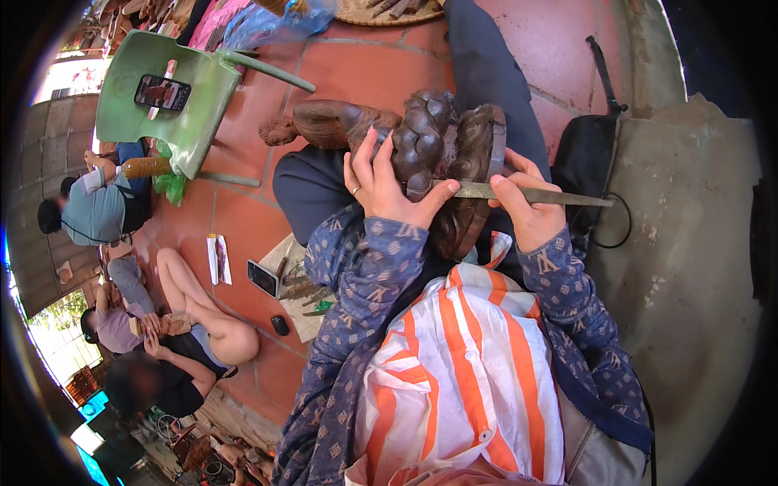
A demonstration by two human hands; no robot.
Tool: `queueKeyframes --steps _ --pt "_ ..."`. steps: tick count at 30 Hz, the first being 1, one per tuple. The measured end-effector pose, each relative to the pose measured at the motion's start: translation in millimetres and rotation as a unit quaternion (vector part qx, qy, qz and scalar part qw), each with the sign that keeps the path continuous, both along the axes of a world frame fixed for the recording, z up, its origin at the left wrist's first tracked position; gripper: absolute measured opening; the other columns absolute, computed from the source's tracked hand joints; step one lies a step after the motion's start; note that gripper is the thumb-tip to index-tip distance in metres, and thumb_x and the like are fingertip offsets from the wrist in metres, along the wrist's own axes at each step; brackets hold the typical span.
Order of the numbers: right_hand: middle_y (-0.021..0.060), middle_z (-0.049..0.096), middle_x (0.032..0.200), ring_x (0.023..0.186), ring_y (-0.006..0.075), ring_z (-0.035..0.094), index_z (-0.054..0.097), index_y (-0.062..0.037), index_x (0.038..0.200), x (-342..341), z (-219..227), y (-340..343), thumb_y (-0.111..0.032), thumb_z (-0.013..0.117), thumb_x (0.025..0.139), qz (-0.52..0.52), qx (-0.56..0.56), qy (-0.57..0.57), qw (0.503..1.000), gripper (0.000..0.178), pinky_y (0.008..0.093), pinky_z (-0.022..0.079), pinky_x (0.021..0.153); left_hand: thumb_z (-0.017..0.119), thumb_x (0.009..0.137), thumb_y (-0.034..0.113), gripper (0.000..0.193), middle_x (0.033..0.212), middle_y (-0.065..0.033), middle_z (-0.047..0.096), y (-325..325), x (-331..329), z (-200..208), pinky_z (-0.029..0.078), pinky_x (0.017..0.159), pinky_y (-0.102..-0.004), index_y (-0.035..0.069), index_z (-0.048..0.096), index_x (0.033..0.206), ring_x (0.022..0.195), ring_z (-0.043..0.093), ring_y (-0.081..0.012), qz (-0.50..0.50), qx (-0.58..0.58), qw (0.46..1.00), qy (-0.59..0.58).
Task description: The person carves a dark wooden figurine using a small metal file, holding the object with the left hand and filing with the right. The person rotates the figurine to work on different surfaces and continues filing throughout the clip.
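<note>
A dark brown carved wooden statue [425, 134] lies sideways across my lap, its small head to the left and its broad base to the right. My left hand [393, 178], with a ring on one finger, grips the carving around its middle, the thumb reaching to the tip of a file. That flat metal file [571, 197] is pinched in my right hand [531, 206]. Its narrow end points right, while the other end lies against the wood near the base. Some of my right fingers are hidden behind the statue.
A green plastic chair [134, 105] bearing a phone [162, 92] stands at the upper left. Another phone [262, 278], a computer mouse [279, 325] and several tools [300, 289] lie on the left floor. Several people sit farther left. A black bag [585, 154] is at my right.
</note>
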State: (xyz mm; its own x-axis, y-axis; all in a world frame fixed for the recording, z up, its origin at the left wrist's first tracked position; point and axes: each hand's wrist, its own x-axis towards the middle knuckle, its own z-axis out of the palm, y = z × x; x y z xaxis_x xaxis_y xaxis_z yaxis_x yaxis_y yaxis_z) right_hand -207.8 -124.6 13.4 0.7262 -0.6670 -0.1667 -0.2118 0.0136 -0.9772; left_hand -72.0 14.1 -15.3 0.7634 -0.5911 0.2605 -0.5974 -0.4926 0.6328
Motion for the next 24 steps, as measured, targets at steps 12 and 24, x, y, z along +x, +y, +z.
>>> queueKeyframes --steps 12,24 --pt "0.026 0.063 0.111 0.124 0.0308 0.052 0.071 0.0026 0.076 2.0 -3.6 1.0 -0.019 0.063 0.088 -0.015 0.013 0.013 1.0 0.026 0.0356 0.042 0.096 0.088 0.058 0.05 0.097 0.14 -0.0162 0.043 -0.6 3.5 -4.1 0.009 0.116 -0.0529 -0.001 0.05 0.131 0.136 0.032 -0.0321 -0.006 -0.028 1.0 -0.012" --pt "0.0218 0.061 0.113 0.124 0.0319 0.048 0.072 0.0009 0.079 13.3 7.6 9.3 -0.019 0.067 0.087 0.015 -0.035 0.018 0.999 0.022 0.0397 0.038 0.104 0.087 0.064 0.042 0.091 0.144 -0.0164 0.041 12.8 15.9 5.1 0.006 0.117 -0.0492 0.0 0.049 0.134 0.137 0.031 -0.0306 -0.072 -0.036 0.993 0.089"
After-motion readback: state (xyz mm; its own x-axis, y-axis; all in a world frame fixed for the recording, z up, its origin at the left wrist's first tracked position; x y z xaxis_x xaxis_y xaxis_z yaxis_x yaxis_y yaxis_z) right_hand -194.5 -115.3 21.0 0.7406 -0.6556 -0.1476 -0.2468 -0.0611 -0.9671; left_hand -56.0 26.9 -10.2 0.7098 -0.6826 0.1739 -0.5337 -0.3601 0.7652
